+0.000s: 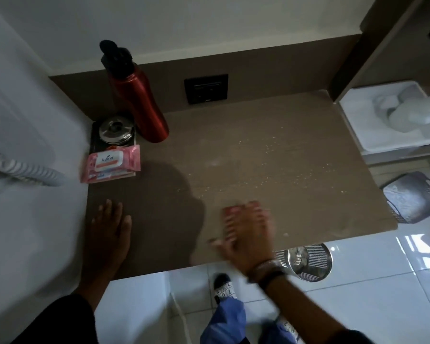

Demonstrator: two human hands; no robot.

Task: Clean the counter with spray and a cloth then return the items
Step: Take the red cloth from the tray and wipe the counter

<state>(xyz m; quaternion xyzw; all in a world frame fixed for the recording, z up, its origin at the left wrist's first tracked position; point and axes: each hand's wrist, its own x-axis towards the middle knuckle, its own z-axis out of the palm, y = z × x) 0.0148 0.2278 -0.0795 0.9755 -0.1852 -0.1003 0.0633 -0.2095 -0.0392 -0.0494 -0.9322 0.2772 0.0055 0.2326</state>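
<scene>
The brown counter [271, 150] carries small spray droplets across its middle and right. My right hand [248, 229] is blurred with motion near the front edge and presses a reddish cloth [233, 210] flat on the surface. Fingers spread, my left hand [109, 227] rests flat on the counter's front left and holds nothing. A white spray bottle [412, 112] with a red trigger lies in a white tray [363, 135] on a shelf at the right.
A red metal bottle [137, 95] stands at the back left beside a steel lidded container [116, 130] and a pink wipes pack [112, 165]. A dark wall socket [206, 88] sits behind. Below right are a dark basket [412, 197] and a steel bin [308, 261] on white floor tiles.
</scene>
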